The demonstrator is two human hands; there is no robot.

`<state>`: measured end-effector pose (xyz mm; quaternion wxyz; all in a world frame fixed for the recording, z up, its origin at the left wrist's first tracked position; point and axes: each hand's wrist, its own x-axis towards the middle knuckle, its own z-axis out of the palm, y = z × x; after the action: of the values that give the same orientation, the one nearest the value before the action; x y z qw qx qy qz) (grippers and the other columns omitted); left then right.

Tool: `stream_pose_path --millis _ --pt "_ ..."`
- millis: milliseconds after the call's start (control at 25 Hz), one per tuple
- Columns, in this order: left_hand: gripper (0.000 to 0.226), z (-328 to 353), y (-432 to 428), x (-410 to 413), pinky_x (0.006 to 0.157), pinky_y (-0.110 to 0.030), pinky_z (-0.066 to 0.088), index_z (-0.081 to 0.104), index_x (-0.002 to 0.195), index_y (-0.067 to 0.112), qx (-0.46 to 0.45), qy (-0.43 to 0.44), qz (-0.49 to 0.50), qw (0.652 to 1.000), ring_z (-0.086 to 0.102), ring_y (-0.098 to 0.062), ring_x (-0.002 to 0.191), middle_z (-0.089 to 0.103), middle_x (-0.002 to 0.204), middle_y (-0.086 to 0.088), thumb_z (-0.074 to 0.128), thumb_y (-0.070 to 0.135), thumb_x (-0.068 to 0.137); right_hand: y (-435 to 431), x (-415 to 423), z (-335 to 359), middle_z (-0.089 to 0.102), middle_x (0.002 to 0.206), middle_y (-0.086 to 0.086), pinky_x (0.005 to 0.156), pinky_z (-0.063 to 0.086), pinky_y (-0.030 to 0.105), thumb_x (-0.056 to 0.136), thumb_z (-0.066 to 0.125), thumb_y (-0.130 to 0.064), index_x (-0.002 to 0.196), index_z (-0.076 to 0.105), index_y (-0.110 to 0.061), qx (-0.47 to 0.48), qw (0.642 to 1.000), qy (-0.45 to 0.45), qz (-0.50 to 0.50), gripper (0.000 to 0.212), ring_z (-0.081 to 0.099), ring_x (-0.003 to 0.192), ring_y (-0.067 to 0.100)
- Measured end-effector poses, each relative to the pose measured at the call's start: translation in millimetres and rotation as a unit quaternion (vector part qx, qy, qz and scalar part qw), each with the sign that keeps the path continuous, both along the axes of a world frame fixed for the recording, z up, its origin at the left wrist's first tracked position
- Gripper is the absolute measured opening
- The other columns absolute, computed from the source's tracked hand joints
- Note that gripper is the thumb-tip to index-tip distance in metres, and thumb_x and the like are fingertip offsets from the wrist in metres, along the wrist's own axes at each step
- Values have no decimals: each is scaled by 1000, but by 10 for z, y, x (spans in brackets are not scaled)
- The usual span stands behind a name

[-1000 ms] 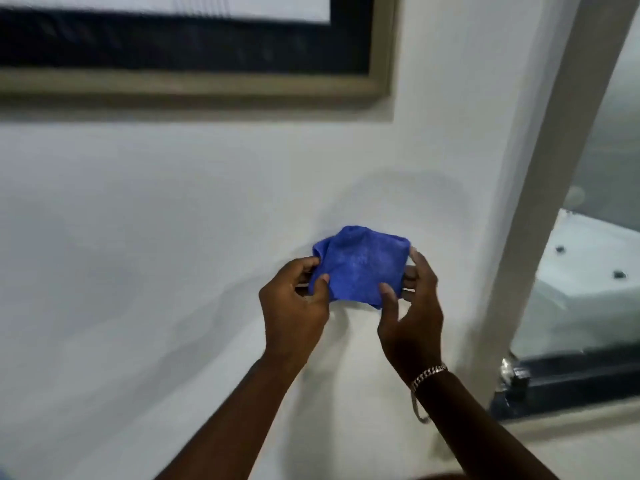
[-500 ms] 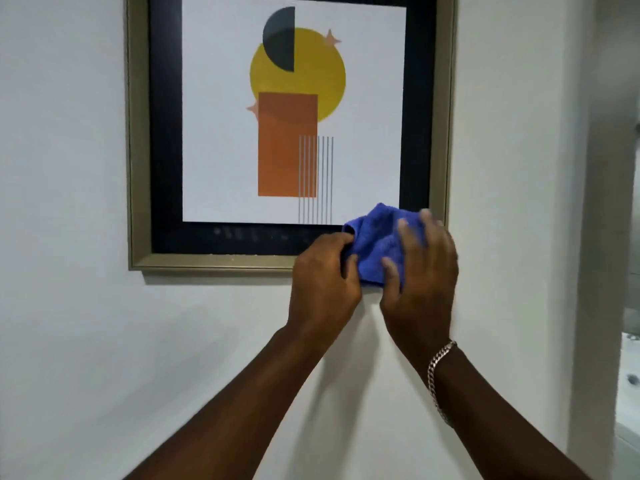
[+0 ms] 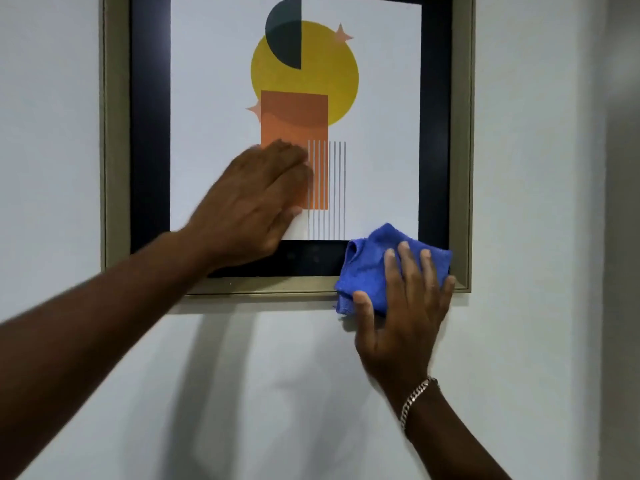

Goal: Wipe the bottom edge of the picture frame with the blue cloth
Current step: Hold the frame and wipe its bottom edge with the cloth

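Note:
A picture frame (image 3: 112,140) with a dull gold moulding and a black mat hangs on the white wall; its print shows a yellow circle and an orange rectangle. The bottom edge (image 3: 277,287) runs across the middle of the view. My right hand (image 3: 403,317) presses the bunched blue cloth (image 3: 369,268) flat against the frame's lower right corner, fingers spread over it. The cloth covers the bottom edge there and hangs slightly below it. My left hand (image 3: 252,202) lies flat on the glass over the lower part of the print, holding nothing.
The white wall (image 3: 277,393) stretches below and to both sides of the frame. A wall corner or pillar edge (image 3: 609,237) runs vertically at the far right. A chain bracelet (image 3: 417,398) sits on my right wrist.
My left hand let go of the cloth and moved up and left onto the glass. My right hand alone now presses the cloth on the lower right corner. The view moved closer.

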<state>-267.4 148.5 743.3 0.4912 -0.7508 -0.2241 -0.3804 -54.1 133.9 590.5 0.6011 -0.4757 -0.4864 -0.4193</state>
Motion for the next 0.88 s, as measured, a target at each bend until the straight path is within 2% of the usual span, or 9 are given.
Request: stream_pose_path --millis 80,200,280,360,520,600,680,800,880 --pt "63 107 150 -110 122 -50 19 25 151 8 31 44 81 995 17 -32 151 22 161 -16 27 42 98 60 -172 19 41 156 11 126 4 54 99 33 -58 143 49 -20 11 1000 9 -8 61 26 150 31" --pt "71 165 274 -211 124 -49 14 9 154 9 81 83 111 987 7 -29 152 11 164 -14 17 51 98 125 -67 -121 43 154 12 125 11 58 101 36 -49 140 52 -20 29 998 -34 -33 51 28 149 32" --pt "74 210 295 -241 124 -49 13 6 154 9 96 97 102 985 6 -28 153 9 164 -14 16 53 97 175 -84 -58 43 154 12 123 14 62 101 35 -47 140 51 -19 52 997 42 -24 50 27 149 31" --pt "75 259 305 -258 124 -49 13 4 154 9 103 110 93 984 5 -28 153 8 165 -14 17 55 96 206 -286 40 42 155 11 124 9 61 100 34 -51 142 49 -22 59 994 91 -4 53 26 149 31" --pt "78 403 326 -363 124 -50 13 2 155 12 122 136 86 979 5 -27 153 7 165 -13 14 60 94 206 -195 -136 45 152 11 121 16 66 101 39 -49 140 51 -21 68 997 -30 -22 49 33 147 31" --pt "79 438 326 -384 124 -50 14 2 155 12 129 134 80 979 6 -27 153 7 165 -13 14 60 94 244 -202 -36 46 152 10 121 15 67 101 38 -50 140 52 -20 78 997 20 -18 51 32 147 29" --pt "79 439 339 -386 124 -51 14 3 155 11 130 137 70 979 7 -27 153 8 165 -14 14 60 94 267 -417 25 42 155 9 124 7 61 101 36 -54 142 50 -22 70 996 57 -14 54 29 149 27" --pt "79 428 352 -403 124 -51 14 4 154 10 135 134 64 980 8 -28 152 8 164 -15 13 61 94 251 -394 -179 43 154 10 123 12 63 101 36 -52 142 49 -21 63 997 -41 -15 52 31 148 29" --pt "80 423 349 -381 124 -51 13 4 154 10 133 128 63 981 7 -28 152 8 165 -15 14 61 94 254 -298 -130 45 153 11 121 16 67 101 36 -50 141 50 -19 72 997 -11 -19 53 32 148 30"
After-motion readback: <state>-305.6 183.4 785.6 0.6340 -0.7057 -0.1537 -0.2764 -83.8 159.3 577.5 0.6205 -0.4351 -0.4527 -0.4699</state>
